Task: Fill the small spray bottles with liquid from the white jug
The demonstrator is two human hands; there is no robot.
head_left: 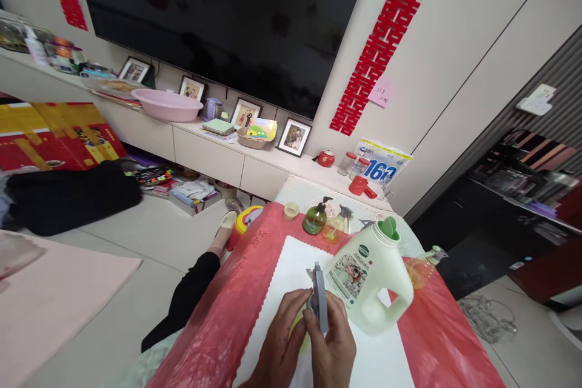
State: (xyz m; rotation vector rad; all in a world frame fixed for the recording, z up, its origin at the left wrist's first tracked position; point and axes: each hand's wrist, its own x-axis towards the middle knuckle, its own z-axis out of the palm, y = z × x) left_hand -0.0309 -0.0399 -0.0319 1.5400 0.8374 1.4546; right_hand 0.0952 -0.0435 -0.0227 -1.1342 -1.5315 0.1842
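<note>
Low over the white sheet (pixel 277 291), both my hands are closed around one spray bottle with a grey trigger head (pixel 320 300). My left hand (pixel 282 336) grips the yellowish bottle body, mostly hidden by my fingers. My right hand (pixel 335 342) closes on the trigger head at the neck; whether the head is fully seated I cannot tell. Just right of my hands stands a large pale green jug (pixel 379 267) with a green spout and a handle. Beyond the sheet are a green spray bottle (pixel 313 218), a clear spray bottle (pixel 334 227) with yellow liquid, and a small pale cup (pixel 291 211).
A red cover (pixel 245 291) drapes the table. Behind the jug's right side stands an orange-tinted pump bottle (pixel 421 267). A low cabinet (pixel 268 176) along the wall bears photo frames, a pink basin (pixel 166 106) and red-lidded jars. A person's leg (pixel 191 291) extends left of the table.
</note>
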